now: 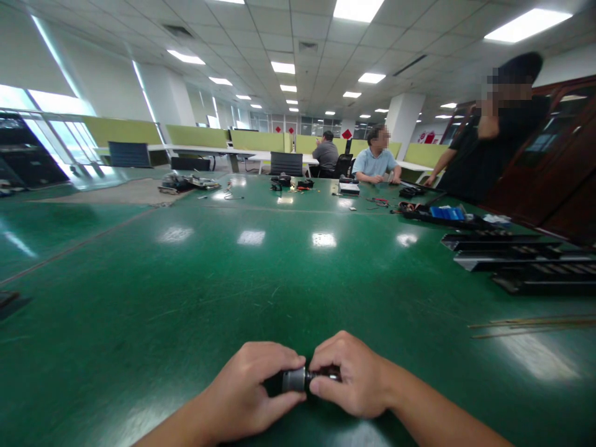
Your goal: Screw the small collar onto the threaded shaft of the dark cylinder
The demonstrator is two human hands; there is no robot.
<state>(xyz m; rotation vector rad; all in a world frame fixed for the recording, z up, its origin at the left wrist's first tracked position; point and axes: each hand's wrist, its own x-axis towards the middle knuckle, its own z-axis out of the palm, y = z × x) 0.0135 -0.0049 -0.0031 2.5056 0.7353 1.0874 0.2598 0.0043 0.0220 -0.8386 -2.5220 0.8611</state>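
Nearest my remote view, the left hand point(251, 386) grips a grey-and-black cylinder point(294, 380) while the right hand point(350, 377) pinches its narrower end. I judge this opposed hold steadies it, at the green tabletop's point(195, 273) near side. Its long axis runs crosswise, narrow end pointing right.

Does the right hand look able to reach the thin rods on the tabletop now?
Probably yes: nothing visible blocks the right hand from the thin rods across the green tabletop, though it would likely need to let go of the small cylindrical part first.
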